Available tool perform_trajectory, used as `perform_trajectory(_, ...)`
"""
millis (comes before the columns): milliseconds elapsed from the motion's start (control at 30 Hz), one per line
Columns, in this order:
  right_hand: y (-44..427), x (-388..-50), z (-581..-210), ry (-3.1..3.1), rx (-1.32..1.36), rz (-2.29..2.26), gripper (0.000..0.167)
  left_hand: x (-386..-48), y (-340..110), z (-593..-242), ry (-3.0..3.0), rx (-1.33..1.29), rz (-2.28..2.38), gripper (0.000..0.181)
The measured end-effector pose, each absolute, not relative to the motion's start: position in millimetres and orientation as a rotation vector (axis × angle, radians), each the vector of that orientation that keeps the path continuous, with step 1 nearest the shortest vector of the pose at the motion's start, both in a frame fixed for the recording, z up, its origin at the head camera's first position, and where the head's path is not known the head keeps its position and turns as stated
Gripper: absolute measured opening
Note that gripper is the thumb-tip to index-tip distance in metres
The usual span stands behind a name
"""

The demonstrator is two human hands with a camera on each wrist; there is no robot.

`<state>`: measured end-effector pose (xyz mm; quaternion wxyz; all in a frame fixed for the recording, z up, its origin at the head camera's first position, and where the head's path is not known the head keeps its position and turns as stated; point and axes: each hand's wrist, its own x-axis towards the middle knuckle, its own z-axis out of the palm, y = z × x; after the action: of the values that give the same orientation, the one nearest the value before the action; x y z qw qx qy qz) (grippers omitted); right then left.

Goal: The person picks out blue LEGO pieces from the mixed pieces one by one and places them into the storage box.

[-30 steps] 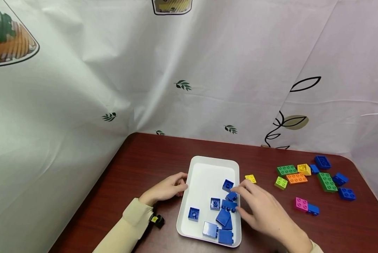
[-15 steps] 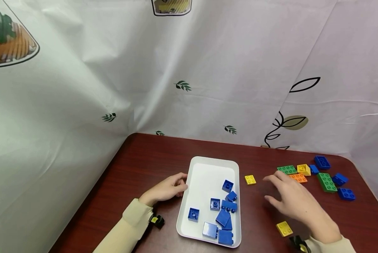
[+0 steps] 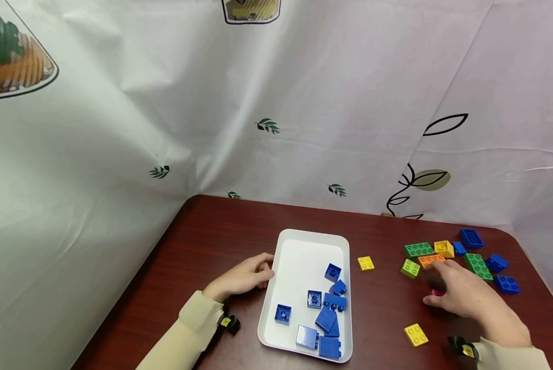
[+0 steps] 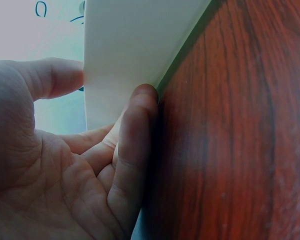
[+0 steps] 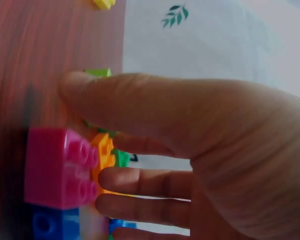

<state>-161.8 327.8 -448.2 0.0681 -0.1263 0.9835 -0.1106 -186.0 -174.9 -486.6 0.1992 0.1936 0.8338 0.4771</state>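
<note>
Along the left side of the white tray (image 3: 304,252), my left hand (image 3: 243,277) rests its relaxed fingers against the outer wall; the left wrist view shows the thumb at the rim and fingertips low on the wall. Several blue toy bricks (image 3: 307,336) lie scattered in the tray. My right hand (image 3: 470,293) hovers over a pink brick (image 5: 50,167), thumb and fingers spread apart on either side. In the head view the hand covers most of that brick. A blue brick (image 5: 55,222) sits against the pink one.
Right of the tray are two yellow bricks, one farther back (image 3: 366,263) and one nearer (image 3: 416,334). Beyond the right hand lie a lime brick (image 3: 410,268), an orange brick (image 3: 430,260), green bricks (image 3: 478,266) and several blue bricks (image 3: 507,284). A patterned white cloth (image 3: 299,154) hangs behind the table.
My right hand has moved right, from the tray's right edge to over the pink brick. The nearer yellow brick has come into view. The left hand and tray stay put.
</note>
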Motion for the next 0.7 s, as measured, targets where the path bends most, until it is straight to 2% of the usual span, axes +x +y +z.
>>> perform_trajectory(267, 346.2, -166.6, -455.1, 2.799, -0.331, -0.350, 0.073, -186.4, -175.4, -485.6, 2.325, 0.549, 1.336, 0.045)
perform_trajectory(567, 353.9, -162.2, -456.6, 2.643, -0.149, -0.378, 0.043, -186.8, -175.8, -487.5, 2.325, 0.552, 1.339, 0.046)
perform_trajectory(700, 356.9, -161.5, -456.4, 2.618, -0.135, -0.362, 0.035, -186.7, -175.8, -487.7, 2.322, 0.555, 1.346, 0.046)
